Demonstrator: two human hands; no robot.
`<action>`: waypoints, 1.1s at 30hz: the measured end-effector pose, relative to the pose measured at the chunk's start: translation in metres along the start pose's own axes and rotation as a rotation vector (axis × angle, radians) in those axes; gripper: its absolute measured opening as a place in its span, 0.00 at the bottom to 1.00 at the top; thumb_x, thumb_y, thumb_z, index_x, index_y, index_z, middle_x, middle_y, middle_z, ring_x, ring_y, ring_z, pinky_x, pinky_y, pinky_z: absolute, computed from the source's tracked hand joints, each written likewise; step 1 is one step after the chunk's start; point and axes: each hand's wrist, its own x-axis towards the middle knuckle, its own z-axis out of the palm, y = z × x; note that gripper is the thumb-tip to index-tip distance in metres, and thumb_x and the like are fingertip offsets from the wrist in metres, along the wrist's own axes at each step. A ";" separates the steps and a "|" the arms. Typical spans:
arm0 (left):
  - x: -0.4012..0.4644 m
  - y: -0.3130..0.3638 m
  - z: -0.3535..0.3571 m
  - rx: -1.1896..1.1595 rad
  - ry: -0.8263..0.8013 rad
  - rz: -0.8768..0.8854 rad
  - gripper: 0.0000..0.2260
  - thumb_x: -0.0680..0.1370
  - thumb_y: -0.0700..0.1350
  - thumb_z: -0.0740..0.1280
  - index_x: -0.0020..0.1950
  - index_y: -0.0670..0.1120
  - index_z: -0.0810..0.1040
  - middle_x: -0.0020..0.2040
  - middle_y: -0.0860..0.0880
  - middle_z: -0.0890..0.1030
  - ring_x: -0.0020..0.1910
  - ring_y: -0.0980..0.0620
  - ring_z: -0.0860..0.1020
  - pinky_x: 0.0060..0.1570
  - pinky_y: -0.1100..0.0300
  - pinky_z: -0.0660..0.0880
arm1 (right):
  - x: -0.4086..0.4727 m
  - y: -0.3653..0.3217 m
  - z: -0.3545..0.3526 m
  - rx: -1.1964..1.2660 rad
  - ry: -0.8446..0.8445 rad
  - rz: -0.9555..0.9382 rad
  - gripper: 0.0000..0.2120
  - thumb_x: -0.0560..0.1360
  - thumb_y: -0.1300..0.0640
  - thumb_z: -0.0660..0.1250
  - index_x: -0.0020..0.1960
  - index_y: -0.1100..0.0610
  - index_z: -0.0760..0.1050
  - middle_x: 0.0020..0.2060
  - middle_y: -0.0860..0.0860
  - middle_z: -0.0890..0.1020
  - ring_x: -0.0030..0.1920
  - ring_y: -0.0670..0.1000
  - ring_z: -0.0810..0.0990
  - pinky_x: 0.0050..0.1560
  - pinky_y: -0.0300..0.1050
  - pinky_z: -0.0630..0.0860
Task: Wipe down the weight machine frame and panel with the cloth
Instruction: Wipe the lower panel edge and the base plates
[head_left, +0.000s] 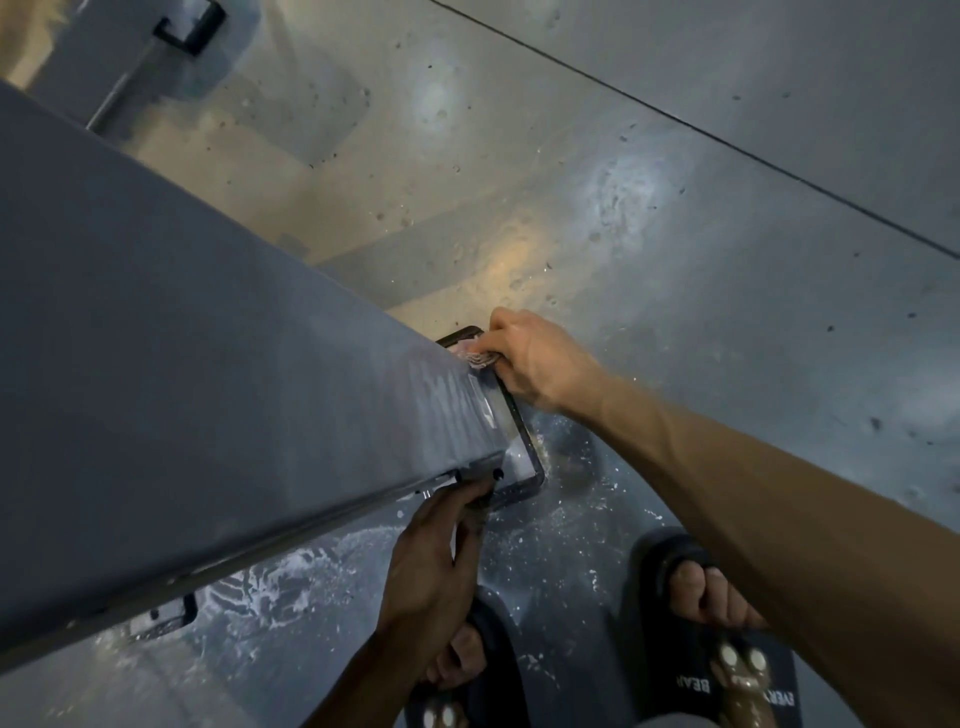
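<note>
The weight machine's grey panel (197, 374) fills the left half of the head view and runs down to a black base frame (524, 441) on the floor. My right hand (535, 358) grips a small pale cloth (475, 358) and presses it against the panel's lower right edge, just above the base frame. My left hand (431, 561) reaches up to the panel's bottom corner, fingers curled round the frame edge there. Streaky wet marks show on the panel near the cloth.
The grey concrete floor (675, 234) is pitted, with wet white splashes (291, 577) around the machine's base. My feet in dark slippers (727, 649) stand close to the base. A black bracket and metal bar (192, 31) lie at the top left.
</note>
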 end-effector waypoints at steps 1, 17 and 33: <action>0.000 0.001 0.000 -0.002 0.003 -0.004 0.17 0.84 0.42 0.63 0.68 0.60 0.77 0.65 0.65 0.78 0.65 0.66 0.75 0.64 0.67 0.70 | -0.005 0.003 0.001 0.006 0.013 0.002 0.16 0.83 0.55 0.64 0.70 0.49 0.77 0.49 0.48 0.74 0.50 0.51 0.74 0.55 0.51 0.76; -0.001 0.009 0.005 -0.024 0.026 -0.011 0.19 0.82 0.35 0.63 0.64 0.56 0.80 0.62 0.62 0.80 0.62 0.67 0.76 0.60 0.76 0.68 | -0.016 0.002 -0.010 -0.047 0.021 -0.084 0.14 0.82 0.55 0.66 0.67 0.50 0.80 0.48 0.47 0.73 0.48 0.50 0.72 0.48 0.48 0.73; -0.021 -0.004 0.000 0.000 0.038 0.038 0.17 0.82 0.35 0.63 0.63 0.55 0.82 0.60 0.63 0.81 0.60 0.70 0.76 0.60 0.76 0.68 | -0.078 0.004 0.017 0.070 -0.012 0.059 0.12 0.83 0.54 0.63 0.63 0.54 0.81 0.51 0.50 0.76 0.48 0.51 0.76 0.55 0.48 0.78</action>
